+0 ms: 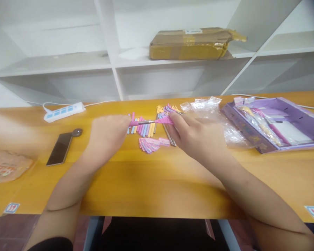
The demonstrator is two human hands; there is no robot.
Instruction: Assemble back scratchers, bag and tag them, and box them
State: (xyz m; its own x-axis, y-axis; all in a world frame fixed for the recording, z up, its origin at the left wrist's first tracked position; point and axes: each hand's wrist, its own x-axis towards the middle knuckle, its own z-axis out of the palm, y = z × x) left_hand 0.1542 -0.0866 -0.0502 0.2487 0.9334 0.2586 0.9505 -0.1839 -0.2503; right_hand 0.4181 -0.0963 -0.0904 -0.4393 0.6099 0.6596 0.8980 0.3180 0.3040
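Between my two hands a pink telescopic back scratcher (146, 122) is held level above the table. My left hand (110, 130) is closed around its pink handle. At the other end, my right hand (196, 134) grips the pink claw-shaped head. A short length of metal rod shows between them. Behind it lie a row of pink, blue and yellow handle tubes (146, 130), several metal rods (170, 136) and a pile of yellow, purple and pink claw heads (167, 109). Small pink printed cards (149, 144) are fanned out just in front of the tubes.
Clear plastic bags (206, 104) are heaped right of the parts, beside a purple box (267, 146) holding packed items. To the left are a phone (59, 149), a mouse (77, 132), a power strip (65, 111) and an orange-brown bag (7, 165). A taped carton (191, 45) sits on the shelf.
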